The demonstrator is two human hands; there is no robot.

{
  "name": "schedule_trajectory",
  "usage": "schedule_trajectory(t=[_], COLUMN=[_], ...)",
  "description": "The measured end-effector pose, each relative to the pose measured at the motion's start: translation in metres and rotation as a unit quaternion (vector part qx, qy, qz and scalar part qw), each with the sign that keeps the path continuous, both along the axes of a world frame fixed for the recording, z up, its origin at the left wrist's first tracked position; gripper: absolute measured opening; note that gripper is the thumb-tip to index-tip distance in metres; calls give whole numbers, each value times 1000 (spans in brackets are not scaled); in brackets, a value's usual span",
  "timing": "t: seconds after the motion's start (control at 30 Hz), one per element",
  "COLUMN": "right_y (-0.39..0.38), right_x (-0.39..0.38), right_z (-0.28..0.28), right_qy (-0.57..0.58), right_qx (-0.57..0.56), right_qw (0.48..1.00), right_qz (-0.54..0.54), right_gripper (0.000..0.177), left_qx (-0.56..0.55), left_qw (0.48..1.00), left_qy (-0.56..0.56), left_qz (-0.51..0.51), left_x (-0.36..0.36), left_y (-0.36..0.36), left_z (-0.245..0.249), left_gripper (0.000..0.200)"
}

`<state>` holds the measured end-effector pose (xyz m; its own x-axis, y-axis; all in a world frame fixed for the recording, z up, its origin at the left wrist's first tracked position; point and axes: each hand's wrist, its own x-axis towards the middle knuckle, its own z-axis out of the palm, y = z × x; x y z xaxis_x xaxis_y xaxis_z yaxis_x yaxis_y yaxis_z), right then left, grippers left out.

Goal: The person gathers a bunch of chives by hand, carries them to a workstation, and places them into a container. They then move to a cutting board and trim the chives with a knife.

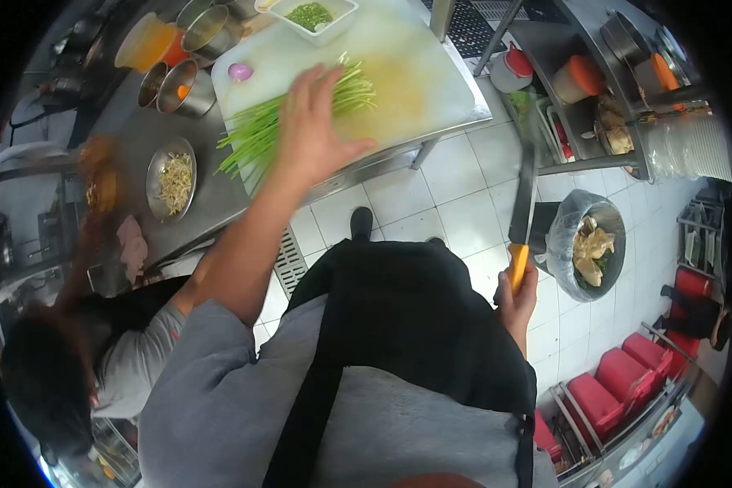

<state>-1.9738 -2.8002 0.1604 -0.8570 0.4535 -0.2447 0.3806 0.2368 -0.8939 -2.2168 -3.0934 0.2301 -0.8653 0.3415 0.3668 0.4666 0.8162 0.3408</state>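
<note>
Long green stalks lie in a bundle across the white cutting board. My left hand rests on or just over the bundle, fingers apart; its palm side is hidden. Out to the right, away from the board, my right hand grips the yellow handle of a large knife, blade pointing up and away. On the board sit a small purple onion and a white container of chopped greens.
A co-worker stands at the left beside the steel counter. On it are a bowl of sprouts and metal pots. A lined waste bin stands right of the knife, below a shelf rack.
</note>
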Motion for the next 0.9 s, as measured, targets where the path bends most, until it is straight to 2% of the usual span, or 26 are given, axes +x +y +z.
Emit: schedule_trajectory(t=[0.03, 0.07, 0.17, 0.27, 0.37, 0.47, 0.57, 0.6, 0.77, 0.87, 0.9], right_y=[-8, -28, -62, -93, -115, -116, -112, -109, -76, -55, -49], right_x=[-5, -20, -42, -58, -63, -68, -85, -91, -120, -138, -143], right_z=[2, 33, 45, 61, 66, 56, 70, 77, 69, 68, 69], right_qy=[18, -43, -1, -35, -29, 20, -11, -43, 0, 10, 4], right_qx=[33, -4, 39, 59, 69, 104, 121, 104, 144, 144, 128], right_qw=[999, 999, 997, 995, 995, 992, 988, 988, 971, 960, 959], right_qz=[31, 29, 66, 79, 62, 63, 98, 108, 191, 240, 252], right_gripper=[35, 34, 39, 42, 41, 41, 41, 41, 41, 41, 41], left_qx=[-29, -61, -69, -92, 55, 110, 11, -9, -90, -55, 16], left_qw=[999, 995, 992, 974, 983, 968, 970, 968, 951, 948, 946], left_qy=[-34, -66, -106, -204, -145, -224, -238, -241, -237, -236, -266], left_qz=[17, 33, -9, -40, -93, 2, 40, 62, 175, 208, 183], left_x=[-17, -33, -69, -79, -92, -135, -149, -147, -153, -158, -157], left_y=[-14, -26, -23, -18, -36, -57, -55, -50, -17, -14, -18], left_z=[-5, -8, -24, -12, -33, -34, -31, -28, -38, -49, -52], left_gripper=[99, 104, 107, 106, 92, 61, 34, 30, 21, 21, 22])
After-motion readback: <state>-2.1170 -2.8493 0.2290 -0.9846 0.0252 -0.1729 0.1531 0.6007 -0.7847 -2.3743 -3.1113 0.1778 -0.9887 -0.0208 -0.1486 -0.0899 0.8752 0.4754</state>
